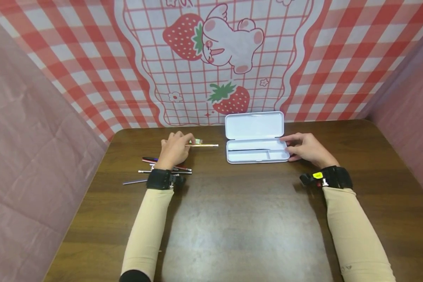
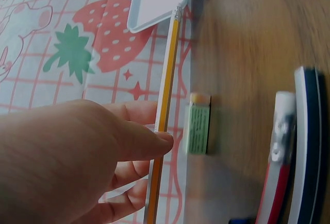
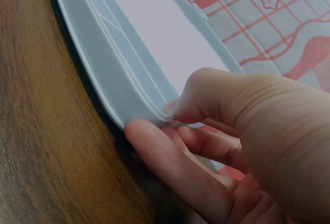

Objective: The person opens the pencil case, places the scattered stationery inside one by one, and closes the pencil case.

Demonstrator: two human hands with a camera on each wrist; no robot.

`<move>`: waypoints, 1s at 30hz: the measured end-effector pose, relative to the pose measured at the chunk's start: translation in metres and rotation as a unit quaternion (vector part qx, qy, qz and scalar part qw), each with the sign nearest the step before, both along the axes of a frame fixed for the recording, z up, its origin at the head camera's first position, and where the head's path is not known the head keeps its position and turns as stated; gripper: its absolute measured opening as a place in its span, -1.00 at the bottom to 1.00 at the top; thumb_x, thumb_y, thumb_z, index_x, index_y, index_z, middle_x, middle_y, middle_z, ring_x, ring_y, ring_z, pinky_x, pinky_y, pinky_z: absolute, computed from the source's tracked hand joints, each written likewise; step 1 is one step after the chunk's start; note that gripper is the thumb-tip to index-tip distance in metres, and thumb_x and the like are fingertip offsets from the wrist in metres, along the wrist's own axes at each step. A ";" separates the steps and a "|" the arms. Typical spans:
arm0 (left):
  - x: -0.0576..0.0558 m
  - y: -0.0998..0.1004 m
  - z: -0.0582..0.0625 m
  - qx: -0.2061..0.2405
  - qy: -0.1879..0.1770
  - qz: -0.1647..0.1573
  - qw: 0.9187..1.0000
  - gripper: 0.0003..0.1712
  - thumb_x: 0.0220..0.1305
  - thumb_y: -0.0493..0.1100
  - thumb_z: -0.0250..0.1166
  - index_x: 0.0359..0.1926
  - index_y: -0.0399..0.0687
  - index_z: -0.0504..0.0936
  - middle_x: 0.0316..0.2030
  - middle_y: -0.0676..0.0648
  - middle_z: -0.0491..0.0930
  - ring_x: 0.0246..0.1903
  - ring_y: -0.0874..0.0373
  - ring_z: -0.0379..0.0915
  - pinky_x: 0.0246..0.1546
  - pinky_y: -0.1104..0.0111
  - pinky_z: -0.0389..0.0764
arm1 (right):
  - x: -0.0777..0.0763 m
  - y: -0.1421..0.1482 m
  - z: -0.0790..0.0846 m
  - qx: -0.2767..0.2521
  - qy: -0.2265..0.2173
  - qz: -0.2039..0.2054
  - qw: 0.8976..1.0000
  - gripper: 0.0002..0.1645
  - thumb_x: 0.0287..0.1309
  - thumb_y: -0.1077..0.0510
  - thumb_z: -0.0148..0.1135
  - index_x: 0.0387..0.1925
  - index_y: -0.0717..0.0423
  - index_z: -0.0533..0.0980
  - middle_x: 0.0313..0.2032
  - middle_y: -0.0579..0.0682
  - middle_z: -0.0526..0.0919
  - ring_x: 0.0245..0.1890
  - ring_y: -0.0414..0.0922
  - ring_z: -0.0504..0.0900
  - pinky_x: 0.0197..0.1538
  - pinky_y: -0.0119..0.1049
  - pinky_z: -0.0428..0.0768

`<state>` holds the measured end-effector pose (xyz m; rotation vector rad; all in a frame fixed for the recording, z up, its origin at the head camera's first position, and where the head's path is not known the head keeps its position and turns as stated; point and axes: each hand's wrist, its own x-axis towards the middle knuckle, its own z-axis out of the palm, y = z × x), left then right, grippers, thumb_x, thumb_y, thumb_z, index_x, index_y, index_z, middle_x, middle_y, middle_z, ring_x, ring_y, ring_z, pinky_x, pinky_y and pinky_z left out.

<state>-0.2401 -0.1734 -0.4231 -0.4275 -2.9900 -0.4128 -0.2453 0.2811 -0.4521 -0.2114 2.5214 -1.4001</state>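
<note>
A yellow pencil [image 2: 167, 80] is pinched between the thumb and fingers of my left hand [image 1: 175, 149], its eraser end pointing right toward the case. Below that pencil a green-sleeved eraser [image 2: 198, 126] lies on the table. A white pencil case [image 1: 248, 156] stands with its lid up at the back, and a dark thin line shows along its long compartment. My right hand [image 1: 308, 149] grips the case's right end; in the right wrist view the thumb [image 3: 193, 92] lies over the rim and the fingers press the outer wall.
Several pencils and pens [image 1: 144, 171] lie loosely on the wooden table [image 1: 239, 219], partly under my left wrist. One is red and white with an eraser tip [image 2: 278, 167]. A checked cloth with strawberries [image 1: 230, 100] hangs behind the table's back edge.
</note>
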 end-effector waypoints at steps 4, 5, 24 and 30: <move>0.000 0.007 0.000 -0.005 0.007 -0.002 1.000 -0.73 0.27 -0.27 0.22 -0.09 0.19 0.61 -0.07 -0.16 0.56 0.03 -0.18 0.38 -0.06 -0.16 0.40 | 0.000 -0.001 -0.001 0.006 0.008 0.000 1.000 -0.51 0.26 0.26 0.27 0.22 0.15 0.55 0.01 0.22 0.45 -0.30 0.05 0.62 -0.33 -0.31 0.76; -0.001 0.009 0.000 -0.007 0.011 -0.002 1.000 -0.72 0.27 -0.28 0.21 -0.08 0.20 0.62 -0.06 -0.15 0.57 0.02 -0.17 0.39 -0.07 -0.15 0.40 | -0.001 -0.001 -0.001 0.007 0.008 -0.003 1.000 -0.52 0.25 0.25 0.28 0.22 0.13 0.55 0.01 0.21 0.46 -0.29 0.06 0.62 -0.33 -0.31 0.76; -0.005 0.044 -0.001 -0.006 0.022 -0.010 1.000 -0.71 0.27 -0.24 0.28 -0.06 0.27 0.61 -0.11 -0.05 0.54 -0.04 -0.03 0.35 -0.09 -0.01 0.36 | -0.001 -0.002 0.001 0.009 -0.002 -0.004 1.000 -0.50 0.25 0.25 0.27 0.24 0.14 0.54 0.04 0.24 0.46 -0.31 0.05 0.64 -0.33 -0.30 0.76; -0.006 0.057 0.002 -0.014 0.022 -0.017 1.000 -0.70 0.28 -0.23 0.28 -0.06 0.29 0.62 -0.10 -0.04 0.54 -0.05 -0.01 0.34 -0.09 0.01 0.36 | 0.000 -0.001 0.001 0.007 -0.003 -0.003 1.000 -0.49 0.24 0.25 0.27 0.24 0.14 0.54 0.04 0.24 0.45 -0.33 0.05 0.64 -0.32 -0.31 0.76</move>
